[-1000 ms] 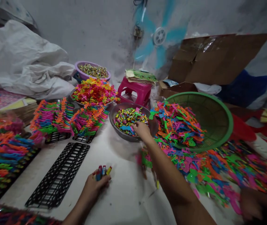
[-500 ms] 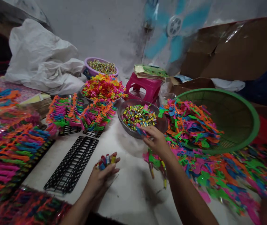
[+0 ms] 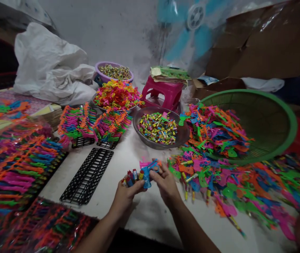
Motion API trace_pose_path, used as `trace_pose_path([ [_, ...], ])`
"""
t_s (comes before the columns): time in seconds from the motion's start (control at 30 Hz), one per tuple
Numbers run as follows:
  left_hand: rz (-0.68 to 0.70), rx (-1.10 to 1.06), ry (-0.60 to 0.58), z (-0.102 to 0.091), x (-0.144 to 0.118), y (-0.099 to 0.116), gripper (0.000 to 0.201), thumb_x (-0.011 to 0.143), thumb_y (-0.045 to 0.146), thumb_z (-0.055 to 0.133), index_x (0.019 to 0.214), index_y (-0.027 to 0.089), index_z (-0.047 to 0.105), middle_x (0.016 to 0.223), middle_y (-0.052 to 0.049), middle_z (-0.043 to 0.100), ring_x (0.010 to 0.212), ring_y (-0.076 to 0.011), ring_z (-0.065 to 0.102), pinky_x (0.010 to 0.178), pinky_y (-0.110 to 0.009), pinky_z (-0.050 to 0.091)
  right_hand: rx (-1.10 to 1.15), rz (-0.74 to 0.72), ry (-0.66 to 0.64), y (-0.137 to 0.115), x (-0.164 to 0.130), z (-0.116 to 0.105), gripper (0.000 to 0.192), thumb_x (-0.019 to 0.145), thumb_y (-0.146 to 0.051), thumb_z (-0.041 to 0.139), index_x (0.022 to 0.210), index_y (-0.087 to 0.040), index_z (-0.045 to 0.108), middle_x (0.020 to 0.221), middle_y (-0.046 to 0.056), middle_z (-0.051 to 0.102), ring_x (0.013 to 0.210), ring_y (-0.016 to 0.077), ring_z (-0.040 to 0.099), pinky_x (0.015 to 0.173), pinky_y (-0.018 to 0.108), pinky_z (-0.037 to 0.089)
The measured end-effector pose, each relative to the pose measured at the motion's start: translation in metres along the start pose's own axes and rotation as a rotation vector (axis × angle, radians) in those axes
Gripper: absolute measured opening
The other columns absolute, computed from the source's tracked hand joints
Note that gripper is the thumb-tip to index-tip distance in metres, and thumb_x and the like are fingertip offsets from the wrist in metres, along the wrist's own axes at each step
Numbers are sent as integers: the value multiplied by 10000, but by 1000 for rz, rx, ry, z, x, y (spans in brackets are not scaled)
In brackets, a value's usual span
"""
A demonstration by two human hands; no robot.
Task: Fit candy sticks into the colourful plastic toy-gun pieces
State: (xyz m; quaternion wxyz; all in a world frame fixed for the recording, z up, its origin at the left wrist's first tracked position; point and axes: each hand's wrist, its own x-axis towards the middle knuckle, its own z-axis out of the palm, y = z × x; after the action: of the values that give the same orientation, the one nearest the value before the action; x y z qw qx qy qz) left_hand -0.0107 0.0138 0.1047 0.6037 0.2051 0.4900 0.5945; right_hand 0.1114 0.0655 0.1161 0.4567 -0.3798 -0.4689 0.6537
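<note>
Hands meet over the white table [image 3: 144, 211], close to the body; left hand [image 3: 125, 196] is curled around a bunch of small coloured tubes [image 3: 131, 175], ends up, apparently kept ready as stock; right hand [image 3: 165, 182] pinches a blue toy piece [image 3: 147, 172] beside them, thumb and fingers closed on it; metal bowl [image 3: 160, 128] of tubes and black rack [image 3: 88, 175] lie within reach.

dim indoor light, soft blur, stretched smeared edges

two hands [image 3: 128, 195], one green basket [image 3: 284, 116], one pink stool [image 3: 162, 93], two bowls [image 3: 181, 135]
</note>
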Motion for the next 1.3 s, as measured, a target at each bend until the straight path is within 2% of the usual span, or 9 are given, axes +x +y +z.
trace_pose_path([
  [0.1,-6,28,9,2,-4,0,294,566,267,727,806,107,670,716,-60,677,673,-190,626,610,-301,533,0,15,41,14,-5,5,200,724,-344,587,783,-159,542,675,-8,514,585,97,474,576,236,430],
  [0.27,113,162,98,2,-8,6,263,568,245,721,784,112,653,649,-33,656,583,-156,599,555,-263,522,-167,-122,249,6,-10,4,268,748,-390,538,634,-180,417,535,-63,327,458,59,308,413,176,303],
  [0.4,175,257,97,3,-10,9,267,565,239,712,801,129,653,563,-2,607,501,-125,537,404,-198,451,-274,-141,124,3,-13,8,266,759,-395,513,641,-181,409,533,-60,338,455,61,313,408,181,295],
  [0.53,153,358,63,-1,-10,7,267,595,265,687,815,125,632,539,-2,583,470,-122,521,363,-187,418,-339,-154,135,12,-15,8,255,775,-394,492,651,-184,418,529,-62,343,449,63,314,406,183,285],
  [0.67,164,492,0,-8,-11,5,206,638,285,646,778,134,629,533,-5,566,452,-118,511,369,-187,408,-403,-163,109,12,-14,8,240,777,-371,480,637,-188,413,514,-67,333,444,66,302,407,188,267],
  [0.87,376,681,-108,-13,-11,4,69,656,235,631,698,185,655,615,-19,588,555,-130,535,529,-192,443,-497,-195,139,9,-18,7,213,798,-332,439,641,-196,393,511,-69,326,455,73,305,432,195,274],
  [1.07,405,659,-131,-3,-9,-14,105,597,240,688,699,216,687,669,-26,640,628,-160,575,615,-204,461,-552,-255,285,22,-23,8,209,804,-330,417,641,-204,387,525,-64,341,465,77,331,455,192,306],
  [1.17,217,602,-75,3,-7,-24,269,573,342,704,795,191,684,677,-40,668,615,-181,601,550,-221,473,-519,-165,279,17,-14,-14,237,768,-381,446,627,-191,435,513,-55,383,455,78,350,434,189,310],
  [1.3,17,587,84,-10,4,-28,446,596,515,623,843,146,658,551,-33,648,442,-171,570,355,-223,412,-687,-41,420,-23,-1,-103,354,670,-500,498,656,-152,563,542,-8,490,494,118,429,459,224,343],
])
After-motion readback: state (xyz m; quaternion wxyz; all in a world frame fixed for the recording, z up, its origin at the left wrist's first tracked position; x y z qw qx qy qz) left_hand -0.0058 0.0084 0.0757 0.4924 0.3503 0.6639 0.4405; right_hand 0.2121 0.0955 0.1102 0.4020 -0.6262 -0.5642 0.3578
